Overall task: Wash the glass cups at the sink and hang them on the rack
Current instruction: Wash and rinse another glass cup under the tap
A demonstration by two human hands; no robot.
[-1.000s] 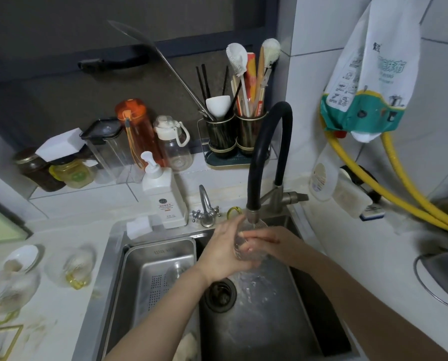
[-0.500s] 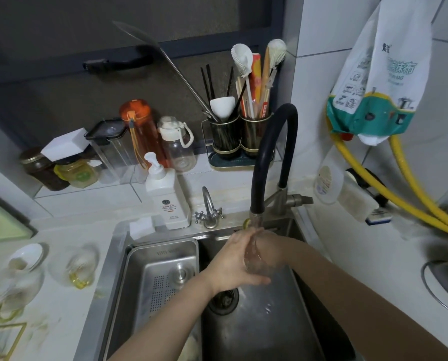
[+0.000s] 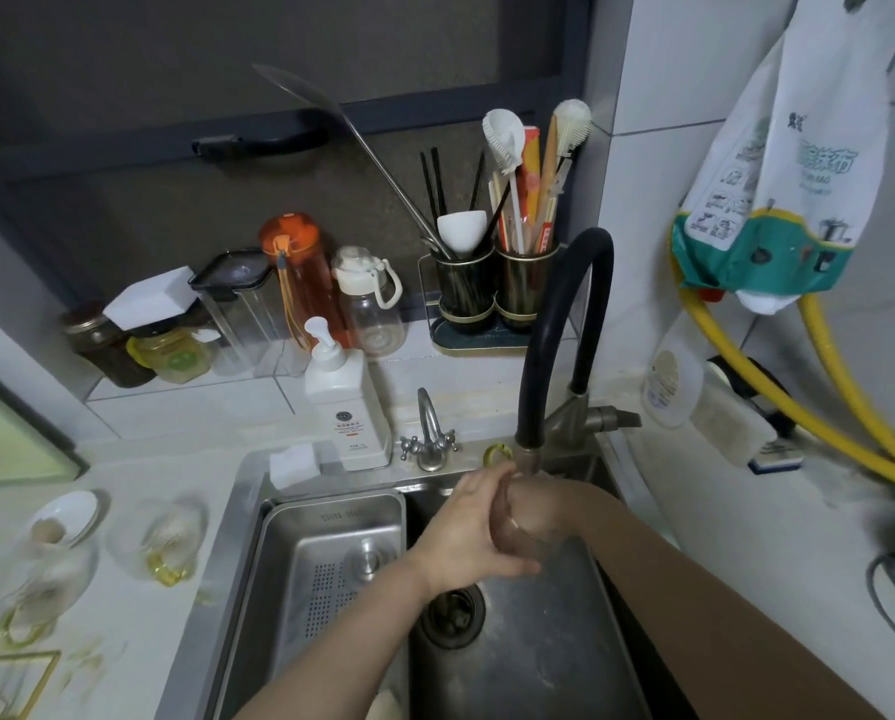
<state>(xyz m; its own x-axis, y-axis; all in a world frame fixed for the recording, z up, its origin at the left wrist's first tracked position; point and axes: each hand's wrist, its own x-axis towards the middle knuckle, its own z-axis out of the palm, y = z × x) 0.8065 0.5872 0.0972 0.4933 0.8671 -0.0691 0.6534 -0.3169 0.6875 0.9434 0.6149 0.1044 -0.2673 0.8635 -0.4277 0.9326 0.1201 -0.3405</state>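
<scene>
White tiled walls and a pale countertop (image 3: 123, 615) surround a stainless steel sink (image 3: 513, 667), and over its right basin a clear glass cup (image 3: 520, 532) sits just under the spout of the black curved faucet hose (image 3: 564, 314). Its long axis looks roughly upright with the mouth towards the spout, though the glass is mostly hidden and the tilt is hard to judge. From the left, the left hand (image 3: 474, 532) wraps the cup with curled fingers and the thumb stretched along its near side. From the right, the right hand (image 3: 544, 504) meets the cup, seen largely through the glass; its fingers seem pressed to or into the cup, but I cannot tell their exact grip. Left of the cup, a perforated steel drain tray (image 3: 331, 563) fills the other basin. Behind the sink stands a white pump soap bottle (image 3: 344, 407). Far left on the counter lie more clear glass cups with yellow handles (image 3: 159, 543).
</scene>
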